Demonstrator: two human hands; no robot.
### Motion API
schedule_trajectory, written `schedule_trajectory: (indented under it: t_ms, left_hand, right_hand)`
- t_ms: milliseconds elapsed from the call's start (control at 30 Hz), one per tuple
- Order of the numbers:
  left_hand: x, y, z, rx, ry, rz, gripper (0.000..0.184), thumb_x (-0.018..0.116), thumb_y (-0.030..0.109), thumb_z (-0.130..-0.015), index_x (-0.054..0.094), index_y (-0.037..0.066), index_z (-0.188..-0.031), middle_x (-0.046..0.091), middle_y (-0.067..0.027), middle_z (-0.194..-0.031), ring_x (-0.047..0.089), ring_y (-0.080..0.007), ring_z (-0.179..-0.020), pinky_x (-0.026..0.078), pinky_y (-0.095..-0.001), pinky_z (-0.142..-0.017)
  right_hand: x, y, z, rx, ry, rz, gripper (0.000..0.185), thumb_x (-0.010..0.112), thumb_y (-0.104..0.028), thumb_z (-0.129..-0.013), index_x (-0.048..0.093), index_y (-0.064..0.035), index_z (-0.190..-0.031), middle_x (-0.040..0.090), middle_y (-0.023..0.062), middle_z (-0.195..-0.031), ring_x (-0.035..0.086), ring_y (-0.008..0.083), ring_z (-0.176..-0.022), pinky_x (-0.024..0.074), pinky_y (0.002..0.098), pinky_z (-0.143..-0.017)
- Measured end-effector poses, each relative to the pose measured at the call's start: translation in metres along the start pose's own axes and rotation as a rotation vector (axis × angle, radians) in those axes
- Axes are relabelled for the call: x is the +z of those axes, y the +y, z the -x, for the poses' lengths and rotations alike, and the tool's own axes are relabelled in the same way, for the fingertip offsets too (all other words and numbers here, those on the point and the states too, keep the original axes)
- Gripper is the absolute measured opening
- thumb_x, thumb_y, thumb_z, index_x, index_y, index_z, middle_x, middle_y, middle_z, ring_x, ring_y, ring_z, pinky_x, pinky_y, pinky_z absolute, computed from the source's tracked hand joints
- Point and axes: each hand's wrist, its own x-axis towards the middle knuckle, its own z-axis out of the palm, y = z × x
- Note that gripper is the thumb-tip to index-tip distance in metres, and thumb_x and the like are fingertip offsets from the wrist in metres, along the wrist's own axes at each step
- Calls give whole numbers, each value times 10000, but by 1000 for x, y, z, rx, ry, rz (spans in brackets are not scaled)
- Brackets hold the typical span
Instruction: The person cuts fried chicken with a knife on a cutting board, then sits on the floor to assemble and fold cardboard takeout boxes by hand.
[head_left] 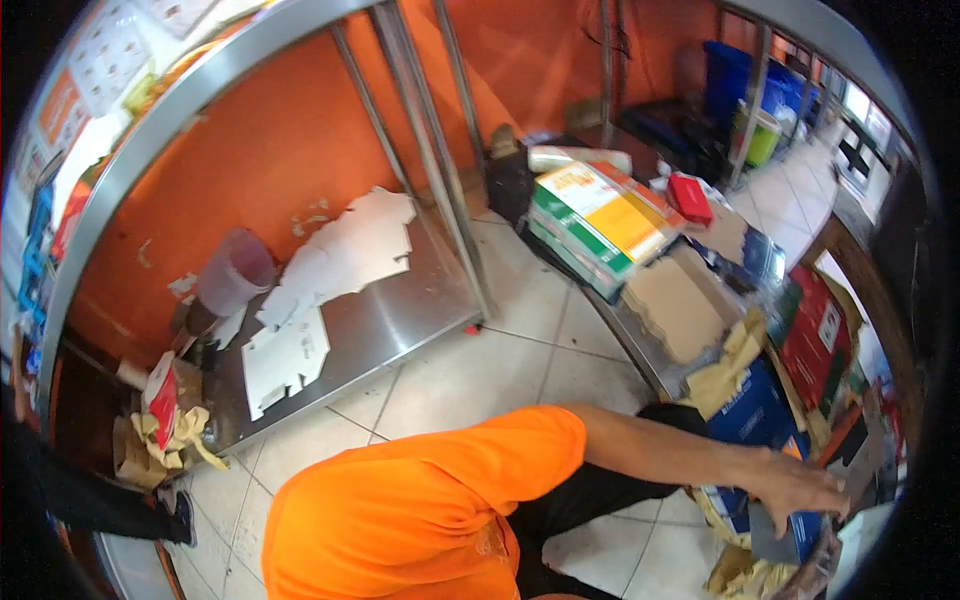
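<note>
In the head view, a person's left hand (790, 482) reaches rightward, its fingers (828, 497) extended above blue packaging (805, 535); whether they grip it cannot be told. Crumpled tan paper (755, 578) lies below and left of the fingers. Farther off, up and left of them, a low metal table (640, 350) carries a cardboard tray (680, 300) and a green, white and yellow box (605, 222).
</note>
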Motion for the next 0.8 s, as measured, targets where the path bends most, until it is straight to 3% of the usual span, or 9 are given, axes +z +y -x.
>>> schedule_trajectory:
  t_ms: [200,267,333,367,467,600,667,733,800]
  left_hand:
    - [-12,22,9,98,62,221,809,846,114,-608,489,76,-1333,537,-163,-1236,494,-370,-1203,407,-441,-1045]
    - [-39,40,4,-17,-85,371,863,836,31,-577,470,70,-1357,544,-155,-1296,491,-348,-1242,393,-423,-1076]
    - [-30,40,11,-162,-125,318,827,843,61,-623,475,63,-1364,559,-154,-1274,503,-348,-1236,391,-406,-1076]
    - [-40,48,6,-247,-313,254,776,847,90,-640,512,55,-1339,575,-162,-1237,523,-342,-1216,404,-402,-1052]
    - [-49,39,8,-172,-232,218,650,869,161,-627,613,53,-1214,636,-143,-1110,624,-320,-1057,483,-398,-939]
    - [-76,24,8,-213,-88,-107,582,851,53,-604,625,51,-1141,656,-111,-1087,640,-284,-1036,492,-361,-915]
    - [-78,17,16,-420,-83,-302,661,800,-39,-651,583,63,-1267,560,-148,-1311,545,-331,-1239,446,-390,-1061]
    - [-77,11,27,-474,-106,-571,861,781,-82,-648,456,80,-1429,411,-244,-1466,375,-389,-1390,288,-452,-1187]
    - [-77,-7,38,-495,-35,-608,871,787,-42,-672,424,91,-1452,436,-230,-1451,368,-379,-1396,265,-445,-1193]
  right_hand:
    - [-11,32,24,120,65,-97,590,674,-388,-898,558,-12,-1338,485,151,-1422,462,279,-1306,342,409,-1104]
    - [0,20,27,239,198,-128,633,742,-377,-855,557,12,-1319,497,149,-1404,446,265,-1319,333,387,-1118]
    - [-2,-9,18,23,-11,-300,756,792,-321,-821,472,3,-1424,581,135,-1351,550,223,-1224,397,361,-1084]
    - [-3,-23,24,127,-28,-455,722,775,-305,-837,486,11,-1418,568,131,-1381,552,196,-1222,423,341,-1057]
    - [-1,-19,20,53,175,-470,613,667,-323,-947,477,29,-1412,565,152,-1363,538,218,-1245,427,335,-1052]
    - [-8,13,7,19,555,-189,456,579,-299,-1008,549,-3,-1353,696,101,-986,642,144,-863,519,290,-808]
    - [-18,10,10,120,543,-219,405,511,-368,-1039,668,-19,-1173,561,19,-651,500,89,-581,402,246,-543]
    - [-14,18,9,59,588,-252,502,448,-482,-1041,643,-64,-843,352,-37,-577,331,61,-520,260,250,-482]
    - [-9,27,6,170,537,-735,622,392,-607,-1013,436,-116,-634,314,-35,-546,308,76,-506,244,261,-476]
